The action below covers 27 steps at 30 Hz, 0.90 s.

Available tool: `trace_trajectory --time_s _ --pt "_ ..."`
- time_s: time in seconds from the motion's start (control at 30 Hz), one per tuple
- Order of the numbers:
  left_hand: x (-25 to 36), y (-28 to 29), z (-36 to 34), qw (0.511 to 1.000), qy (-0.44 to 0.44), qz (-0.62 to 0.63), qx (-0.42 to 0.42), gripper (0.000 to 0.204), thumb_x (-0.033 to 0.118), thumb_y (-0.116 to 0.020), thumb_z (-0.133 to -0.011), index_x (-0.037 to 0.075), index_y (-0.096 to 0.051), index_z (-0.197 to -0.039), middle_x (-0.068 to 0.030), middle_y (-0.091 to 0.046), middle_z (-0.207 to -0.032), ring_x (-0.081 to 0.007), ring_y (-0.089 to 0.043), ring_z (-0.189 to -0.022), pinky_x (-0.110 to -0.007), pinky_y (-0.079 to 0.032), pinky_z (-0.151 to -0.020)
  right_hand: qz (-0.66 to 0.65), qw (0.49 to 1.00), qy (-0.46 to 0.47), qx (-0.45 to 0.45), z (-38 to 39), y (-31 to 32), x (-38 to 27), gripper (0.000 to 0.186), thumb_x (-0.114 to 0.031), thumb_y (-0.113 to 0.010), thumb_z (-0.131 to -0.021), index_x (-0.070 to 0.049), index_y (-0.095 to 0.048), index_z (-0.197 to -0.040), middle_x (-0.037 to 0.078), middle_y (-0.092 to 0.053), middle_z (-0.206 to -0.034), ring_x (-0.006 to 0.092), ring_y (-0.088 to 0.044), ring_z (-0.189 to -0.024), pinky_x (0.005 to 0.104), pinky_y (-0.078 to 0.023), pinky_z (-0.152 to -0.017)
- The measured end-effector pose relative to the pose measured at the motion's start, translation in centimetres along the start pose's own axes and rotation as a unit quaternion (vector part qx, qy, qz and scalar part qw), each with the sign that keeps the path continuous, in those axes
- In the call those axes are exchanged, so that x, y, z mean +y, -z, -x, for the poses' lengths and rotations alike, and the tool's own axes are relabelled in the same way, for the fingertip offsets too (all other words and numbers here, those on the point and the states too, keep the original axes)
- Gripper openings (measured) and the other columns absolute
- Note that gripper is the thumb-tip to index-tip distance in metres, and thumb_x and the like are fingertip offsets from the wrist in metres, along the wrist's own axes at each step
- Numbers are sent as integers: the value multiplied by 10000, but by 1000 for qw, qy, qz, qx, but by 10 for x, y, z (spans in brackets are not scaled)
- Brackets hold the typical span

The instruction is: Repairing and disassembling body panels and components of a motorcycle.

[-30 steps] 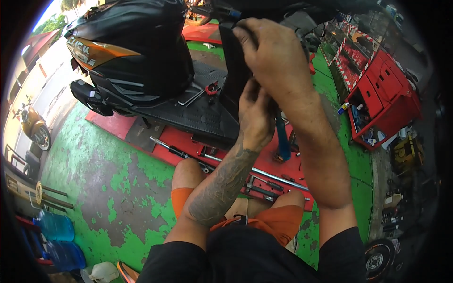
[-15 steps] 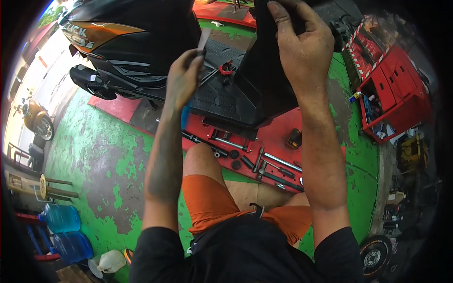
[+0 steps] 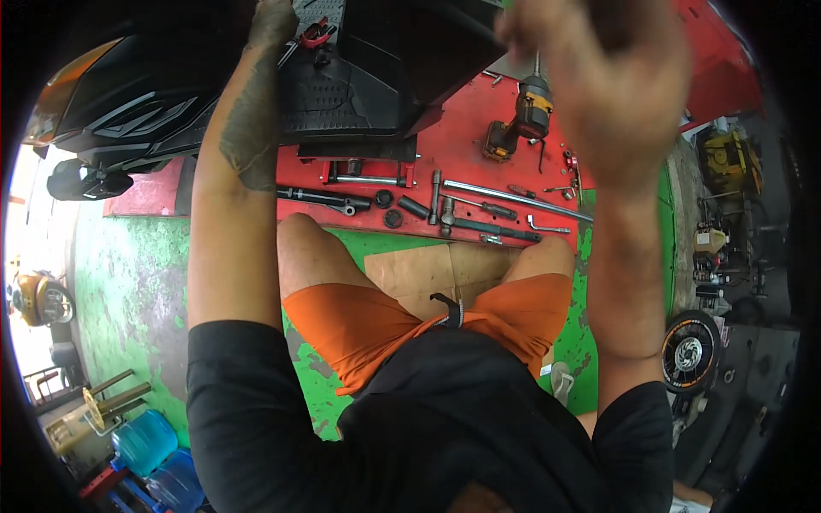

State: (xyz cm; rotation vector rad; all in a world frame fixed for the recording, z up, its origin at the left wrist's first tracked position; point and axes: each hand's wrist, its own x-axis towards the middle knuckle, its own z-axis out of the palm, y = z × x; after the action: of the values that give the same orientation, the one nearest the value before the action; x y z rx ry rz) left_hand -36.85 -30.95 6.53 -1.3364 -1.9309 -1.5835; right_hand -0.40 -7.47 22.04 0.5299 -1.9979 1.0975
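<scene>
At the top edge, my left hand (image 3: 274,24) is over the black footboard (image 3: 342,103) of a scooter. Its fingers run out of the picture, so their grip and anything in them are hidden. Beside it on the footboard lies a red-handled tool (image 3: 316,34). My right hand (image 3: 611,85) is raised at the upper right, near the scooter's black front panel (image 3: 453,34). Motion smears its fingers and I cannot make out whether they hold anything. Below it, a yellow-and-black cordless impact driver (image 3: 532,107) rests on the red platform (image 3: 470,128).
Along the platform's near edge lie a hammer (image 3: 487,229), a screwdriver (image 3: 492,208), a long metal bar (image 3: 513,195) and black sockets (image 3: 384,198). Cardboard (image 3: 410,272) lies between my legs. A wheel (image 3: 687,352) is at the right, blue water jugs (image 3: 145,440) at lower left.
The view has shifted, bringing more of the platform and the whole impact driver into sight. My left hand has gone up to the top edge; the thin pale strip at its fingers no longer shows.
</scene>
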Motion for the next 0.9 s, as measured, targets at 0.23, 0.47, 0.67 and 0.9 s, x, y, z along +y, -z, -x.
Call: trace_trajectory --time_s 0.23,0.47,0.67,0.9 --pt "90 -36 36 913 -37 -406 18 321 81 -607 -883 81 -624 -1204 -159 -624 -1071 -293 -642 -933 -353 -517 -848 -77 894 -411 -163 192 -30 67 128 -148 -633 -926 -43 -619 -998 -16 -600 -771 54 -562 -650 223 -446 -569" --pt "86 -47 92 899 50 -425 88 301 228 -591 -936 60 -625 -1185 -161 -576 -1180 -344 -535 -1115 -396 -392 -992 1 950 -255 -182 151 -140 104 218 -218 -602 -892 -28 -611 -998 217 -643 -737 416 -643 -695 486 -483 -585" --pt "69 -42 91 911 92 -392 82 342 275 -497 -1006 19 -623 -1193 -179 -586 -1182 -326 -547 -1132 -392 -413 -988 113 956 -269 -33 83 -185 144 339 -103 -441 -893 96 -529 -1152 279 -654 -748 401 -672 -675 480 -544 -583" --pt "72 -34 100 898 107 -419 82 380 294 -489 -1007 -17 -604 -1193 -202 -577 -1187 -340 -548 -1129 -394 -407 -982 -7 976 -166 -139 183 -90 91 262 -241 -595 -880 -82 -632 -1084 131 -661 -799 312 -658 -706 446 -518 -602"
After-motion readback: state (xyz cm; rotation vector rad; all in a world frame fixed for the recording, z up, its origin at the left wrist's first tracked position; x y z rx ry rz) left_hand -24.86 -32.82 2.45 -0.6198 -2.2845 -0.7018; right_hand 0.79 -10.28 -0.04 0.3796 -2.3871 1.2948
